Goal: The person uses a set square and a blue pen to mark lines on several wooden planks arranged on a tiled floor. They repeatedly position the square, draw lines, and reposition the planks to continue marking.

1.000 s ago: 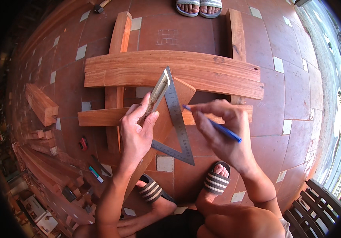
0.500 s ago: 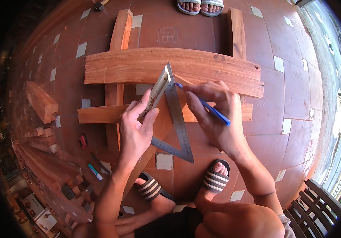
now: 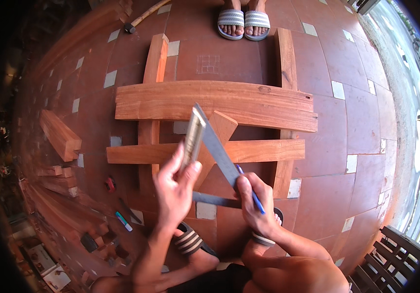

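In front of my knees I hold up a metal triangular set square (image 3: pixel 221 157) with a thick stock. My left hand (image 3: pixel 173 193) is closed on the stock, thumb and fingers on either side of it. My right hand (image 3: pixel 259 202) pinches the square's lower right corner and keeps a blue pen (image 3: pixel 258 203) in the same grip, pointing up and away. Beneath the square, a slanted wooden piece (image 3: pixel 225 127) rests on a narrow crosswise beam (image 3: pixel 268 150). The square hides part of that piece. Farther off, wide timbers (image 3: pixel 210 102) lie crosswise, side by side.
Two lengthwise beams (image 3: pixel 286 58) (image 3: pixel 155 61) support the crosswise timbers. A hammer (image 3: pixel 130 27) lies far left. At left are a wood block (image 3: pixel 61 134), stacked timber, a red tool (image 3: pixel 110 183) and a marker (image 3: pixel 123 220). Another person's sandalled feet (image 3: pixel 244 24) stand beyond the timbers.
My right hand has come down and nearer, from beside the square's top to its lower corner, taking hold there with the pen still held. The view has shifted, showing more of the far floor.
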`<state>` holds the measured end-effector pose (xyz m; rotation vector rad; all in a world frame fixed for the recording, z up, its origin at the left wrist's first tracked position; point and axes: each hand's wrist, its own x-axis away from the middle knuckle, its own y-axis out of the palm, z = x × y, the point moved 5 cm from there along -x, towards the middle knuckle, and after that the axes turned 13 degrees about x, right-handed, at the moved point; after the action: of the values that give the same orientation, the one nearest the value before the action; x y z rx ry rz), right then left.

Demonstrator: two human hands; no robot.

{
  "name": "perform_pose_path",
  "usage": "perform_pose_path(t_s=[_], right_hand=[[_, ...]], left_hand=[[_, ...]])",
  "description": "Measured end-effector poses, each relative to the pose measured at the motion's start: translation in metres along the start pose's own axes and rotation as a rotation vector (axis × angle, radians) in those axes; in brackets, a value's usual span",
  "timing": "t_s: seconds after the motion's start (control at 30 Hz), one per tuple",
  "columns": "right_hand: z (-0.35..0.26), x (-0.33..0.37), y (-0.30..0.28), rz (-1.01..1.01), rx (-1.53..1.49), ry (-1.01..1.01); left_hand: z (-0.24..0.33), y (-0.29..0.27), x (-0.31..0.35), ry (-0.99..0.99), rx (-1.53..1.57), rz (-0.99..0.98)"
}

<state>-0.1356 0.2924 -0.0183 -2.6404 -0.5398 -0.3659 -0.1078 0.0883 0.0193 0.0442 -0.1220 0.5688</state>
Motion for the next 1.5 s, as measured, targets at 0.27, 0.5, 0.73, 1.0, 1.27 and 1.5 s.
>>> perform_pose_path(t_s=[0.27, 0.5, 0.73, 1.0, 1.27, 1.5], right_hand=[[0.037, -0.007, -0.076, 0.358, -0.099, 0.052], [0.06, -0.023, -0.133, 0.581, -0.138, 0.062], [0.068, -0.022, -0.14, 0.597, -0.145, 0.03], [0.074, -0.022, -0.145, 0.596, -0.164, 0.055], [0.071, -0.025, -0.149, 0.615, -0.145, 0.038], [0.068, -0.025, -0.154, 0.628, -0.141, 0.056]], left_hand=[[0.137, 0.018, 0.08, 0.333, 0.464, -0.265], [0.179, 0.036, 0.114, 0.182, 1.101, -0.321], [0.182, 0.071, 0.125, 0.259, 1.133, 0.015], [0.172, 0.041, 0.132, 0.316, 1.208, -0.239], [0.186, 0.049, 0.099, -0.02, 0.952, -0.701], [0.194, 0.059, 0.09, -0.134, 0.863, -0.469]])
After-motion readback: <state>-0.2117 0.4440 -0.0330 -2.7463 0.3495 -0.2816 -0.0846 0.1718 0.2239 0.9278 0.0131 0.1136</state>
